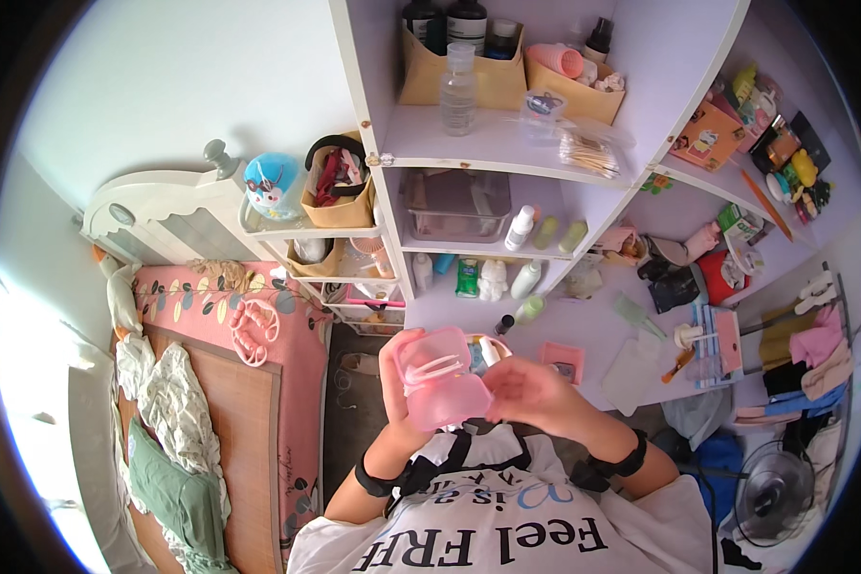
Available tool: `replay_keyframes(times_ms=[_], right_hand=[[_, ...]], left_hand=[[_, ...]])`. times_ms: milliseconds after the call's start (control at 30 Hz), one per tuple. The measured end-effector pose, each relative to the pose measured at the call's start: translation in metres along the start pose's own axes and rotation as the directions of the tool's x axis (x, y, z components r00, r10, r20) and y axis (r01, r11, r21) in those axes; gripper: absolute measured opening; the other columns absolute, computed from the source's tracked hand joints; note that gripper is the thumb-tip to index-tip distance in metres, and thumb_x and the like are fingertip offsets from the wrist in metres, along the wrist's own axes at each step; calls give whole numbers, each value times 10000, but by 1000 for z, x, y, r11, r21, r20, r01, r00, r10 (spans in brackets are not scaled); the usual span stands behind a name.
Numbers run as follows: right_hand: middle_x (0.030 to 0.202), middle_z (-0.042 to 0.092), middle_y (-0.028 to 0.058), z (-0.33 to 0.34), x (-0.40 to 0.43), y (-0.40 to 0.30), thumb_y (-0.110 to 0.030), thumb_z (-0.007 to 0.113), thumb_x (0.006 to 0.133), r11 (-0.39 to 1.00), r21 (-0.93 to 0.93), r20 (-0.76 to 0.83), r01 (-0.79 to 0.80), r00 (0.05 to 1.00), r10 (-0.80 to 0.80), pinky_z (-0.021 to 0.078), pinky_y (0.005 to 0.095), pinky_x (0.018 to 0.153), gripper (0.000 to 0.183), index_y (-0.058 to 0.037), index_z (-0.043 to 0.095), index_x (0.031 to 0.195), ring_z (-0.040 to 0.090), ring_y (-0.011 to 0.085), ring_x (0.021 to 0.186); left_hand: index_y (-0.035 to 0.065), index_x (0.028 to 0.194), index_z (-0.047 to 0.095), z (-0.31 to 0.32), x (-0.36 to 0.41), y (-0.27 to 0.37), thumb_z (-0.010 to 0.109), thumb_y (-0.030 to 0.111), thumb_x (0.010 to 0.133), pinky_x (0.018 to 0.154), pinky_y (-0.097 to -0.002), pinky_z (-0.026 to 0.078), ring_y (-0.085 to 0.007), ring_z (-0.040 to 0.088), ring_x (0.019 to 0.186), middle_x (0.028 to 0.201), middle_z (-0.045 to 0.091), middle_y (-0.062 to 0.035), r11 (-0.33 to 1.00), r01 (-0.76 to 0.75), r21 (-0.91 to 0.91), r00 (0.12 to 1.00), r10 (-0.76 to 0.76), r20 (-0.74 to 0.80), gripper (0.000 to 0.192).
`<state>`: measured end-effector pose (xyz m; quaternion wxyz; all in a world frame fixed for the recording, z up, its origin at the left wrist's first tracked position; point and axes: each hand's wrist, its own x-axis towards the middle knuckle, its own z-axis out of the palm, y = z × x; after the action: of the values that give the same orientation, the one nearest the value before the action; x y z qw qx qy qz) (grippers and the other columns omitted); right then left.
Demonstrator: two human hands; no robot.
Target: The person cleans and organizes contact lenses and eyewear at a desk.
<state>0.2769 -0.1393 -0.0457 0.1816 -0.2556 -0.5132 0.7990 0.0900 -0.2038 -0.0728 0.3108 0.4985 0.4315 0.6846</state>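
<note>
My left hand (400,402) holds a small pink plastic case (436,337) from its left side, in front of my chest. The case stands open on its hinge, with the translucent lid half (448,402) towards me. Several slim white sticks (434,367) lie inside the far half; their exact kind is too small to tell. My right hand (534,393) is at the right edge of the lid half, fingertips touching or nearly touching it. Whether those fingers grip it is hidden. Behind the case, a round container (501,346) with a white item shows partly.
A lilac desk (445,312) carries a pink tray (563,355), a green-capped bottle (531,308) and a green comb (638,316). Above it, shelves hold a clear pump bottle (459,93) and a bag of cotton swabs (588,152). A trolley (308,231) and bed (244,402) stand left, a fan (773,495) right.
</note>
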Motion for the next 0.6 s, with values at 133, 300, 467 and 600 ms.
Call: replay_keyframes(times_ms=[133,300,467,600], right_hand=[[1006,596,47,-7,-9,-26,-89,559,925,968,-159,-238,196,944,-230,497,254,783,275,24,513,1172,584,106,925],[867,611,56,21,-10,-72,-77,622,874,599,-739,-95,309,832,-546,473,236,639,219,-29,617,1087,570,101,716],[791,554,29,24,-4,-76,-69,707,772,276,-904,72,326,753,-654,417,301,584,175,-71,630,929,507,190,714],[830,548,40,21,0,-72,-51,702,755,199,-916,129,348,726,-675,422,320,624,176,-77,633,915,505,208,768]], left_hand=[[39,1306,325,-2,2,-6,803,93,649,883,-351,493,-225,540,1089,1248,447,-113,999,-34,-29,986,38,164,815],[25,1280,369,2,-7,-17,605,54,832,961,-344,387,-222,469,1102,1234,429,-119,987,148,-56,939,-123,323,507],[21,1320,349,12,5,-10,585,30,854,1014,-342,346,-220,435,1188,1290,410,-118,975,117,-187,911,-30,411,523],[19,1353,316,13,3,-14,577,48,879,1029,-344,331,-206,407,1227,1321,391,-118,981,92,-170,892,-5,453,542]])
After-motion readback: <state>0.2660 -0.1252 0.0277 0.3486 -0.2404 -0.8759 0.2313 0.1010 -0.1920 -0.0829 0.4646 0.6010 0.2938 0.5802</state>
